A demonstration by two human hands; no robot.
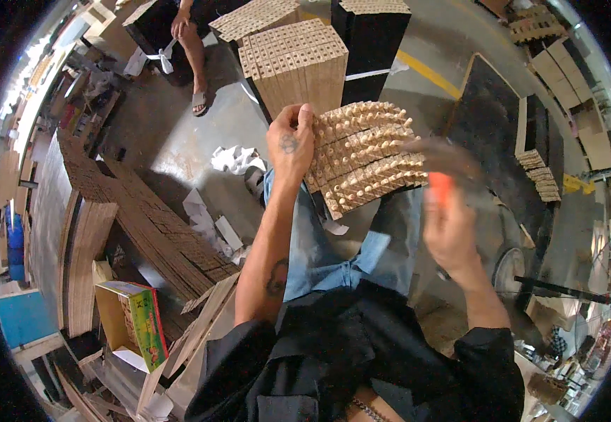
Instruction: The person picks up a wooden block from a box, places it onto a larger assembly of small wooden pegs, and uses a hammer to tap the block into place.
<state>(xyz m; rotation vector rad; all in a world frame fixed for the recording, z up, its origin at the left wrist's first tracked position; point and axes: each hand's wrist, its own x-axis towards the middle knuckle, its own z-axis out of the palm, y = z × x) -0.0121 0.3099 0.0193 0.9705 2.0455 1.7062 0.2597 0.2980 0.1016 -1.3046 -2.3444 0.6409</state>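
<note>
In front of my knees lies a bundle of wooden strips (362, 158), with pale dowels standing in rows from its top face. My left hand (291, 144) is closed at the bundle's left edge, its thumb against the curled fingers. What those fingers hold, if anything, is hidden. To the right, my right hand (451, 228) grips a hammer (440, 188) by its orange handle. Its dark head is smeared by motion, just beside the right ends of the dowel rows. Whether the head touches a dowel cannot be seen.
Beyond the bundle stand stacks of drilled wooden strips (293, 60) and a black-sided stack (369, 46). Another person's leg (196, 63) and hand show at the far left. Long board stacks (154, 218) and an open carton (133, 323) are on my left; a dark panel (485, 119) lies right.
</note>
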